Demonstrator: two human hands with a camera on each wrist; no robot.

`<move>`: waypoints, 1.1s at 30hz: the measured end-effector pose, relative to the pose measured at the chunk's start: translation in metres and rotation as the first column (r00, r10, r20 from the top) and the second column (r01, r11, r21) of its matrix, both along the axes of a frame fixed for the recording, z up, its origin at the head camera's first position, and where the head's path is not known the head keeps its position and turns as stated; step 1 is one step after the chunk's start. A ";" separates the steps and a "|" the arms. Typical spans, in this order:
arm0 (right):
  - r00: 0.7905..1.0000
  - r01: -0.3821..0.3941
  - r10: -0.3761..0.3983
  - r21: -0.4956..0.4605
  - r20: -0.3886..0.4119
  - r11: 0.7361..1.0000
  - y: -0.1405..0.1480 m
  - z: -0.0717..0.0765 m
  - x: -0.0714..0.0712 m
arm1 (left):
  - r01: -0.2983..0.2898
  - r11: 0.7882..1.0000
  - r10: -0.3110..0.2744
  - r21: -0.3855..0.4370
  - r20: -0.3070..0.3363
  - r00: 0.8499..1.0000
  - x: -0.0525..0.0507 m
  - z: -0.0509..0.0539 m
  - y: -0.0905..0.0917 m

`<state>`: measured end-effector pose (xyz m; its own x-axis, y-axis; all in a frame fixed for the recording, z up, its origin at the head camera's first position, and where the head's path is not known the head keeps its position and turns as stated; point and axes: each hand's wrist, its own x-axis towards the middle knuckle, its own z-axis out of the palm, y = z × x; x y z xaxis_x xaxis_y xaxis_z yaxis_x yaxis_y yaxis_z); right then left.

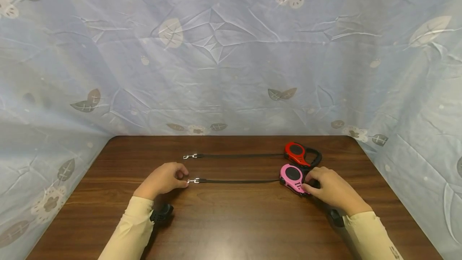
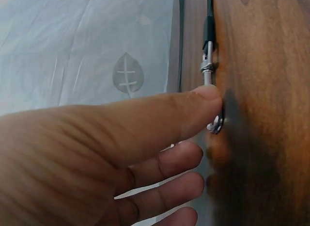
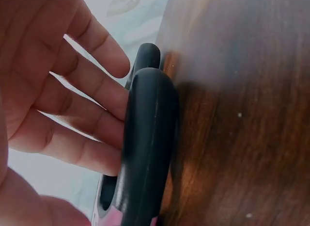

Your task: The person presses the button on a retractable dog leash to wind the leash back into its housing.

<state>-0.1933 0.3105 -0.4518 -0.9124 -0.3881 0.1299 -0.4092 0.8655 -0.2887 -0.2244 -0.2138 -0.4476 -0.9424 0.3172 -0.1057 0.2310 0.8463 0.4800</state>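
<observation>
A pink retractable dog leash point(image 1: 290, 174) lies on the table, its black strap point(image 1: 242, 181) drawn out leftward to a metal snap hook point(image 1: 196, 180). My left hand point(image 1: 164, 179) is at the hook's end, thumb lying across the hook point(image 2: 207, 75) in the left wrist view, the other fingers apart from the thumb. My right hand point(image 1: 330, 187) is beside the pink leash, fingers stretched toward its black handle point(image 3: 150, 138). The fingertips meet or pass behind that handle; the exact contact is partly hidden. Thumb and fingers stand apart there.
Behind the pink leash lies a red retractable leash point(image 1: 295, 152), its black strap point(image 1: 242, 155) also drawn out leftward, ending in a metal snap hook point(image 1: 190, 156). The brown wooden table point(image 1: 223, 220) meets a pale floral curtain point(image 1: 223, 71) at its back and sides.
</observation>
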 end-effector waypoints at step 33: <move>0.992 -0.113 0.117 0.078 -0.040 0.991 -0.005 -0.012 -0.003 | -0.020 0.999 0.020 -0.036 -0.010 1.000 0.001 -0.006 0.010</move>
<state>-0.1961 0.3052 -0.4634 -0.8552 -0.5002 0.1362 -0.5183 0.8305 -0.2040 -0.2239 -0.2034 -0.4532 -0.9497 0.2942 -0.1078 0.2181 0.8678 0.4465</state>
